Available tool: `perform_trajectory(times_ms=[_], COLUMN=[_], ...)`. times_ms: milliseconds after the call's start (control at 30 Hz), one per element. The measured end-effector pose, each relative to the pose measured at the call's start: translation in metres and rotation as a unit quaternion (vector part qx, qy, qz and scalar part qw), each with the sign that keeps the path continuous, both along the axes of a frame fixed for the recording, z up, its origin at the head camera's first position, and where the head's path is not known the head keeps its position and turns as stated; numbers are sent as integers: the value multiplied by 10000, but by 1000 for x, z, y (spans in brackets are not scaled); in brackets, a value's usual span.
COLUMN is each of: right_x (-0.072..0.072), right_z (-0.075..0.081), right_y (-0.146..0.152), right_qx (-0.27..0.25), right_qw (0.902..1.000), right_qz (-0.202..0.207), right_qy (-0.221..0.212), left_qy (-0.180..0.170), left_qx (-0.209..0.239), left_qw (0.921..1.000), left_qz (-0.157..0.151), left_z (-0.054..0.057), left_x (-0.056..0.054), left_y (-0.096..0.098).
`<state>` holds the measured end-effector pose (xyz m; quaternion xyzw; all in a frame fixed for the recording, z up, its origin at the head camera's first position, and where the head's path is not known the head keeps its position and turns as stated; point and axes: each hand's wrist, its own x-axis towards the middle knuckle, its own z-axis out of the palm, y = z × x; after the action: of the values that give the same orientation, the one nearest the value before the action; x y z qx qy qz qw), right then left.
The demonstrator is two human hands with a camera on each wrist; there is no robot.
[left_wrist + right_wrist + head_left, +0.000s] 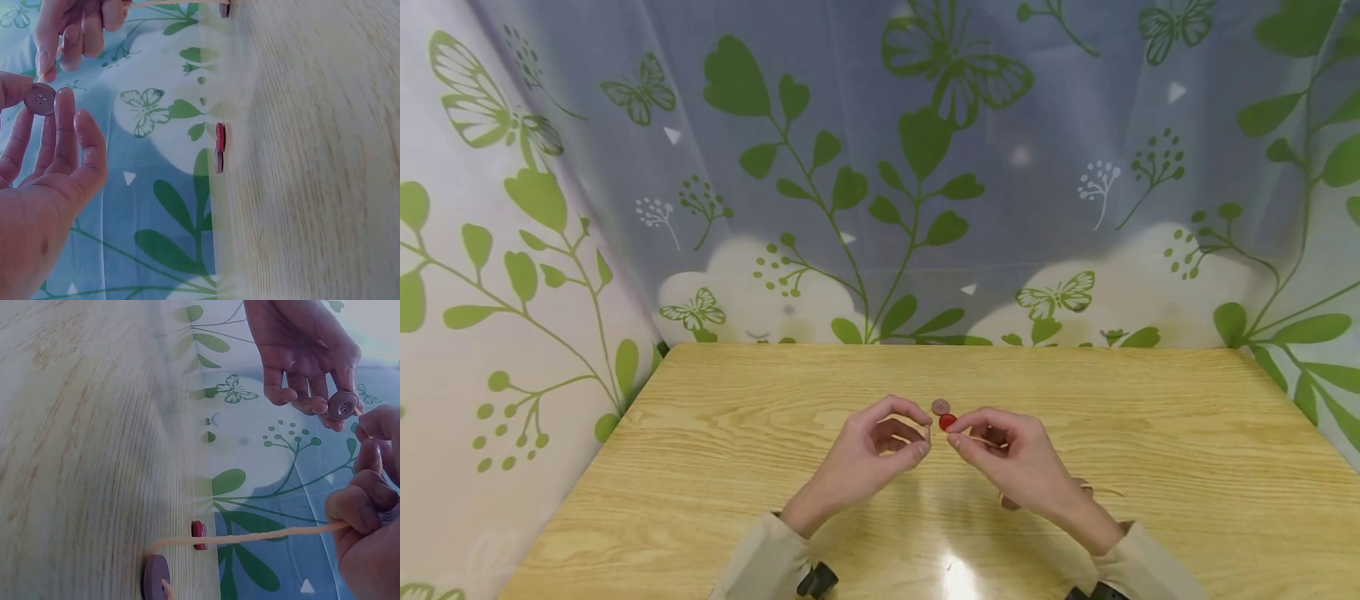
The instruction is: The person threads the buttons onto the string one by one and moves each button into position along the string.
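My left hand (868,450) pinches a brown four-hole button (42,100) by its edges between thumb and fingertips, above the table. Close beside it, my right hand (1018,458) pinches a thin pale orange cord (250,538), its tip at the button's edge in the right wrist view. Whether the tip has entered a hole cannot be seen. From the right hand's curled fingers the cord runs down to another brown button (156,578) on the table, passing through it. Beyond the hands lie a red button (947,422) and a brown button (941,407), touching each other.
A wood-grain table (722,417) spreads under both hands. Behind it hangs a blue curtain (820,292) printed with green leaves and butterflies, and a pale printed sheet (550,333) rises along the left edge. Under the right wrist, cord and brown buttons are partly hidden.
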<state>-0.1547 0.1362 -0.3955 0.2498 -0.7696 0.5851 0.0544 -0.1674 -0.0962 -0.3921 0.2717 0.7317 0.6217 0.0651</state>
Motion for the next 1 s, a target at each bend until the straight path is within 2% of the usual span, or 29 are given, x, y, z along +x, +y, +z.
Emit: perform_trajectory(times_ms=[300,1000], right_x=[-1,0], right_z=[-1,-5], right_y=[-1,-2], right_qx=[75,184], right_qw=[10000,9998], right_qz=[-21,31], right_qy=[-21,-112], left_qy=[71,-192], left_qx=[66,140], left_qw=[10000,9997], left_qz=[-20,4], left_z=[0,-1], left_x=[0,1], left_y=[1,0])
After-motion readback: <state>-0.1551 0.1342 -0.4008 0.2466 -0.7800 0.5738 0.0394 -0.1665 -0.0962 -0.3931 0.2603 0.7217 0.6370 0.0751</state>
